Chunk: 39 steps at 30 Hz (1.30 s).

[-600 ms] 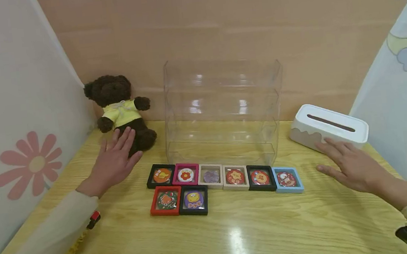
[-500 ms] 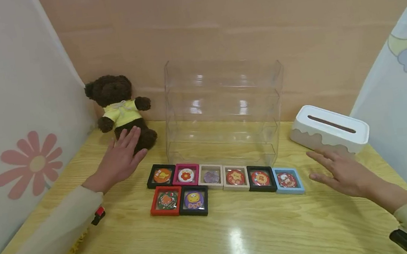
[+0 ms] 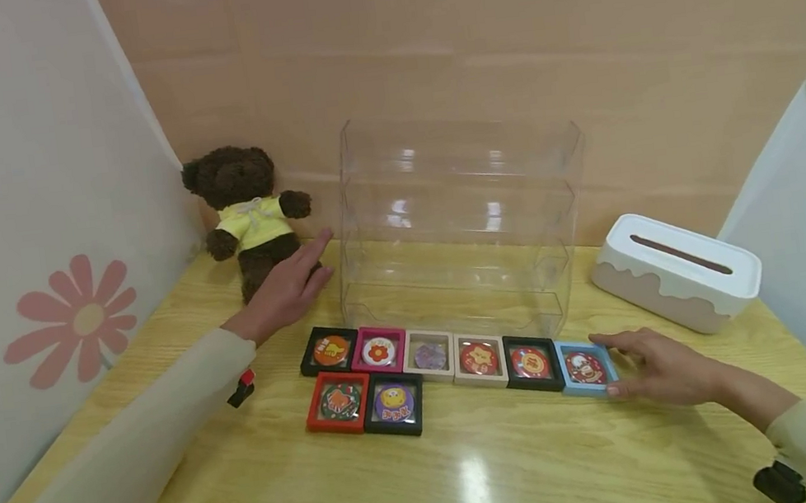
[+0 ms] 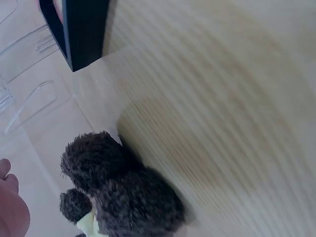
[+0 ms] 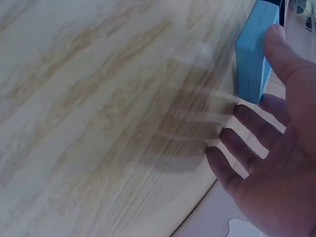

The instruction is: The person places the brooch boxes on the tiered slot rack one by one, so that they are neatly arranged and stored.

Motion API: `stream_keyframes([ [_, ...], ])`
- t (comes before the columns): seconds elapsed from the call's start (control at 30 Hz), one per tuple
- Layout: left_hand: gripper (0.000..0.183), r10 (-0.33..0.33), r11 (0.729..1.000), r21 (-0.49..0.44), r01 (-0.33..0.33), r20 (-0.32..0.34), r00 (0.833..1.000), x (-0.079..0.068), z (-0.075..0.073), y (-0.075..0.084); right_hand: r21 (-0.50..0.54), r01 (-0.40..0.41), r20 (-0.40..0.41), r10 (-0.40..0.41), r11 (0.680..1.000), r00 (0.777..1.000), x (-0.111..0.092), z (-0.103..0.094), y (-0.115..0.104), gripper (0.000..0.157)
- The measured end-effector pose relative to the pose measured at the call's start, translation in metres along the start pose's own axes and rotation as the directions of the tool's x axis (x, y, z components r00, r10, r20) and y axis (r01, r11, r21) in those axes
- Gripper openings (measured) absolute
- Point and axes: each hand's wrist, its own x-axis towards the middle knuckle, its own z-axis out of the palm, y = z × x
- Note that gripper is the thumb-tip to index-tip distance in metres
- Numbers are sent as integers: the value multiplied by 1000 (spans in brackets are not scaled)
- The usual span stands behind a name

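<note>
Eight-odd small square frames with round badges lie on the wooden table, several in a back row and two in front. At the right end of the back row, my right hand [image 3: 658, 367] pinches the light blue frame [image 3: 584, 367] by its right corners, thumb in front and index finger behind. The right wrist view has the thumb against the blue frame's side [image 5: 253, 54], the other fingers spread. My left hand [image 3: 286, 291] reaches with outstretched fingers between the brown teddy bear [image 3: 258, 221] and the clear acrylic shelf [image 3: 456, 233], holding nothing. It covers part of the bear's leg.
A white tissue box [image 3: 677, 270] with a slotted lid stands at the right. Front-row frames are the red frame [image 3: 338, 402] and a black frame [image 3: 394, 404]. Another black frame [image 4: 88, 32] looms close in the left wrist view. Cloth sheets hang around the table.
My right hand has moved left and down from beside the tissue box to the light blue frame. The left hand has shifted right, towards the shelf. The view has turned slightly.
</note>
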Motion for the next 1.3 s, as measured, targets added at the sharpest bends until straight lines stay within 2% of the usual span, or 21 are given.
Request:
stream_keyframes([
  [0.1, 58, 48, 998, -36, -50, -64, 997, 6, 2, 2, 25, 11, -17, -11, 1000, 1000, -4, 0, 0, 68],
  [0.27, 57, 107, 989, -84, -122, -156, 982, 12, 5, 6, 73, -5, -36, 7, 997, 999, -7, -1, -1, 65],
  [0.43, 56, 98, 983, -126, -130, -235, 967, 14, 10, 7, 99, -15, -54, 20, 995, 998, -9, 0, -1, 63],
  [0.57, 52, 83, 980, -154, -130, -279, 957, 13, 11, 10, 110, -14, -106, 26, 994, 994, -11, 2, -3, 63],
  [0.77, 48, 58, 977, -176, -116, -305, 951, 10, 9, 15, 166, 3, -183, 28, 986, 983, -13, 0, -4, 57],
  [1.07, 44, 44, 960, -247, -132, -333, 942, 9, 10, 19, 263, 69, -226, -8, 962, 974, -16, -11, -5, 25],
  [1.3, 42, 42, 948, -281, -148, -352, 935, 9, 11, 20, 321, 142, -248, -61, 936, 967, -18, -21, -2, 23],
])
